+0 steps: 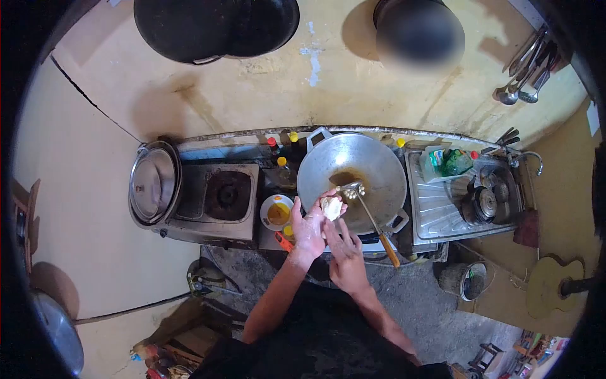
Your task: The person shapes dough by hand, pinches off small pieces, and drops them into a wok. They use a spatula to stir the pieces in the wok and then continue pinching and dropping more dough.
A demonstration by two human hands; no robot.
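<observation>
My left hand [307, 232] is palm up and dusted with white, its fingers cradling a lump of pale dough [331, 208]. Just below the dough is my right hand [347, 254], fingers stretched out and apart, the fingertips close to the lump. Both hands are over the near edge of a large metal wok [387, 170] with some brownish liquid [343, 178] at its bottom. A long metal ladle with a wooden handle [388, 251] leans across the wok's near rim, its head partly behind my left fingers.
Left of the wok sits a white plate [266, 221] of orange-yellow liquid, near bottles [282, 162] and an orange-red object [284, 241]. A stove [228, 194] with a large lidded pot [151, 183] stands further left. On the right, a sink [435, 211] holds a dark pot [481, 205].
</observation>
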